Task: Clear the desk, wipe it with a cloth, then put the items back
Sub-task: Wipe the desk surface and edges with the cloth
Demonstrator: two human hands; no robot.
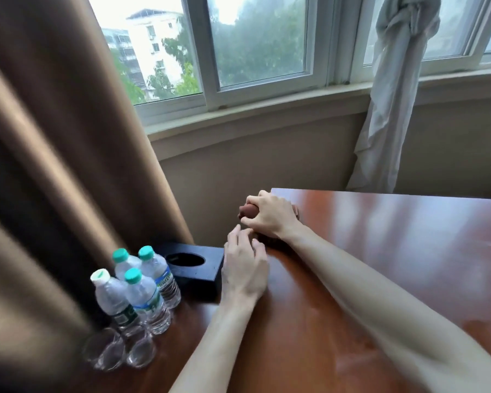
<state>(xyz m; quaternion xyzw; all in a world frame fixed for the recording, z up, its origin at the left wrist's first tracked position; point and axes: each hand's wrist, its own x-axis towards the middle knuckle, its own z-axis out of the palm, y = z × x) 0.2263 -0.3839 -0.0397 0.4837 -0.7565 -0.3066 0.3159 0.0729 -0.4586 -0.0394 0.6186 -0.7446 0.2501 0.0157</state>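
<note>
While your right hand (270, 215) grips the brown cloth (247, 212) at the far left corner of the desk (380, 251), press it flat so it rubs the wood well. Your fingers are curled tight round the cloth, and only a small bit of it peeks out past them. Your left hand (245, 268) rests on the left edge just beside it, fingers loose and a little spread, holding nothing.

I think you are in the wiping step now. Pull the cloth in long, slow lines from that far corner toward you, and go right up to the edges so no spot is missed.

Watch your left elbow. On the lower table at the left, the black box (194, 263) sits close to your left hand. Nearer to you stand four water bottles (138, 290) and some clear glasses (116, 351). These look like the things waiting to go back, so do not bump them.
</note>
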